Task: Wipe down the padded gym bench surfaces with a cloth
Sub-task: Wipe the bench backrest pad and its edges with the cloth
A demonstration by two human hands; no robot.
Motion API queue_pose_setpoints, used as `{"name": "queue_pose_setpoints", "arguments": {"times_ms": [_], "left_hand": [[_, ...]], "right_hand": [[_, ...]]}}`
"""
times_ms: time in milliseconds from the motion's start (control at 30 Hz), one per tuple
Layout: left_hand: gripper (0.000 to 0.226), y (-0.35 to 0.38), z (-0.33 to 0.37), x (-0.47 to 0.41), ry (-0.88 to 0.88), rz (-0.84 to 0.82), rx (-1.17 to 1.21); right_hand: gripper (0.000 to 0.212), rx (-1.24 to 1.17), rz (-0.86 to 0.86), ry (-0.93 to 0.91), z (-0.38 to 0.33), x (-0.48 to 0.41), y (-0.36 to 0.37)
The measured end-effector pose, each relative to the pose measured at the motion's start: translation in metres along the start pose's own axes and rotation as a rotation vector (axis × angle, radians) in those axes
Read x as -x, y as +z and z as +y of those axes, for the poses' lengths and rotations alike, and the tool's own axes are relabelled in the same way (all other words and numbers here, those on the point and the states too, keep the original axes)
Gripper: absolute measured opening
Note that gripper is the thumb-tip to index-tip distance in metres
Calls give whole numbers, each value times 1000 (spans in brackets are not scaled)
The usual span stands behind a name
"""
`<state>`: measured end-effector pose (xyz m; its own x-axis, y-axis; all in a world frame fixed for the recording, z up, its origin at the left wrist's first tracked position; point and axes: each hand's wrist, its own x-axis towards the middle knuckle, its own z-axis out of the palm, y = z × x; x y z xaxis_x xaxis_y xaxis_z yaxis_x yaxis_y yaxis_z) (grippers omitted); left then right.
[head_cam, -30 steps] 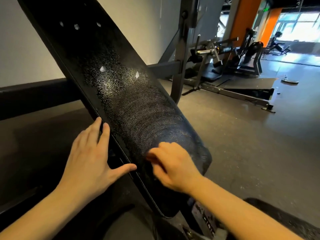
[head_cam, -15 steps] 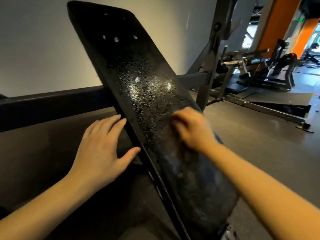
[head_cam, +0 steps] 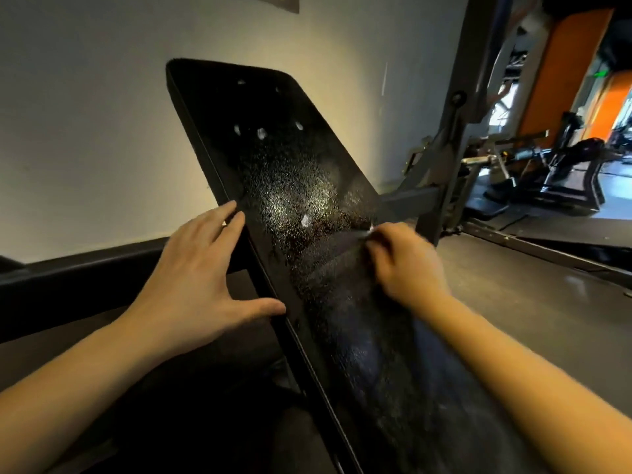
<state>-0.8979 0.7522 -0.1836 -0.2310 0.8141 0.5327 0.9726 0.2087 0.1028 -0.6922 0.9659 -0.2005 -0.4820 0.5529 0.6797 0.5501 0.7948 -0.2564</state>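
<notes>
Right hand (head_cam: 407, 265) sits higher up the tilted bench pad (head_cam: 273, 131) than before, fingers curled on a barely visible cloth (head_cam: 370, 230) mid-pad; unwiped droplets (head_cam: 301, 186) lie up-left along its long axis, left hand (head_cam: 195, 271) flat, bracing the edge.

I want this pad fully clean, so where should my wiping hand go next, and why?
Probably sweep the right hand up the tilted black padded bench back: glistening droplets sit just above it, while the left hand braces the edge.
</notes>
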Motion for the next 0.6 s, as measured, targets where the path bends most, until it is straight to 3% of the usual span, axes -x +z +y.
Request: {"name": "queue_pose_setpoints", "arguments": {"times_ms": [67,133,233,333,400,500,533,600], "left_hand": [[143,-2,-5,-4,-3,-17,-29],[144,-3,-11,-9,-21,-13,-42],[145,-4,-20,-14,-41,-8,-16],[148,-3,-23,-22,-39,-6,5],[147,0,-23,-24,-25,-10,0],[145,2,-23,-25,-22,-9,-2],[145,2,-22,-25,-21,-11,-1],[146,1,-22,-26,-24,-10,-3]], "right_hand": [[22,19,29,261,15,-36,1],[20,-8,36,265,-18,-57,13],[19,-133,-38,-25,-101,-38,25],[25,-149,-72,-275,-98,5,16],[22,-46,-38,-151,-49,3,6],[19,95,-10,282,24,-32,0],[20,100,25,351,25,-44,1],[17,64,37,314,-10,-61,12]]}}
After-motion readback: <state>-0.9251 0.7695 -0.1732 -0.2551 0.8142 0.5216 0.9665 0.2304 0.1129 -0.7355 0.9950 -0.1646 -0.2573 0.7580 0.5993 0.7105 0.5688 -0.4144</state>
